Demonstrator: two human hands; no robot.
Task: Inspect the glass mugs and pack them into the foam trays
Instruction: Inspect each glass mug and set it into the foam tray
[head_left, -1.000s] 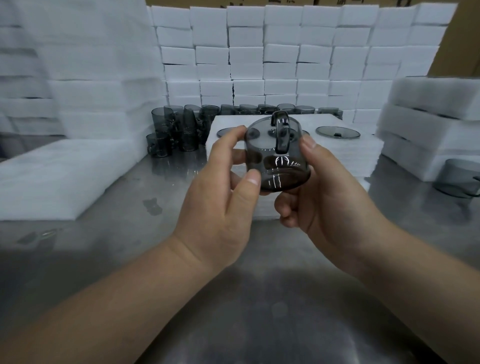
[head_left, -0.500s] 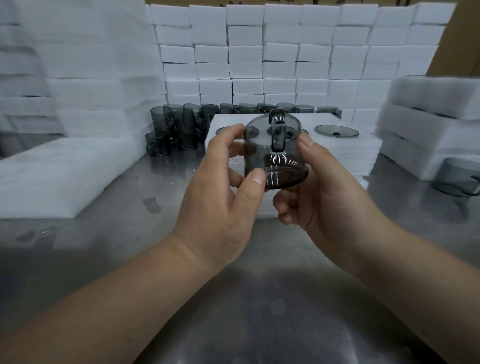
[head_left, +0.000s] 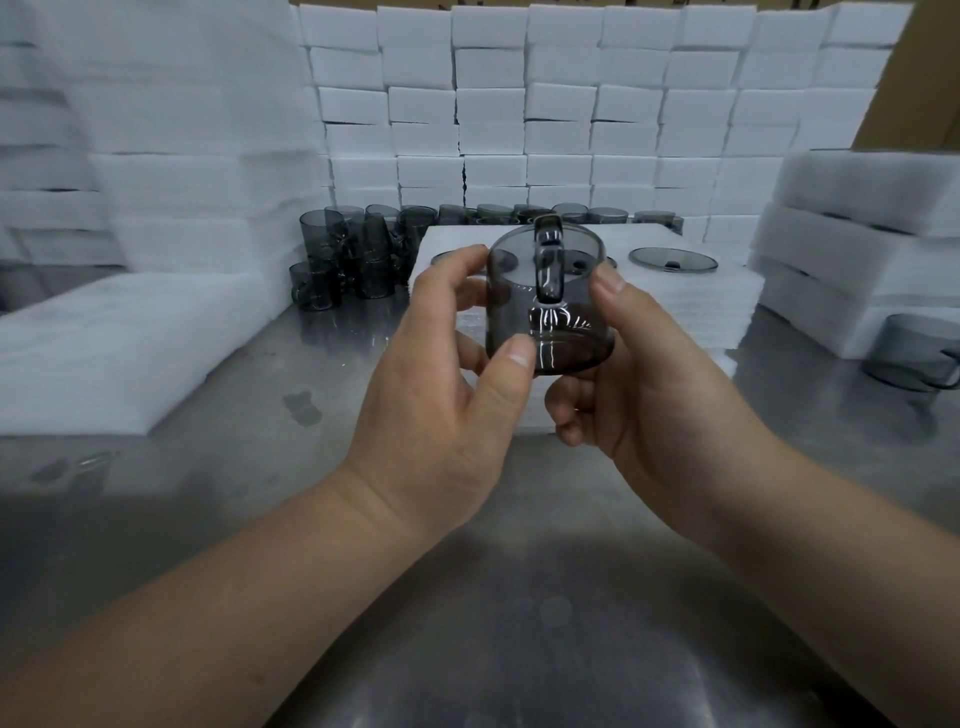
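Note:
A smoky grey glass mug (head_left: 550, 322) is held up over the steel table, its handle facing me. My left hand (head_left: 441, 395) pinches its left side between thumb and fingers. My right hand (head_left: 644, 384) grips its right side, thumb near the rim and fingers curled below the base. Behind the mug lies a white foam tray (head_left: 691, 301) with round pockets; a mug rim (head_left: 672, 260) shows in one pocket. Several more grey mugs (head_left: 348, 260) stand stacked at the back left.
Walls of white foam blocks (head_left: 561, 119) close off the back. Foam sheets lie piled at left (head_left: 124, 343) and right (head_left: 852, 249). One lone mug (head_left: 914, 358) lies at the right edge. The steel table (head_left: 467, 597) stretches toward me.
Both hands have tilted the mug slightly more upright and kept it at about the same place; the grip is unchanged.

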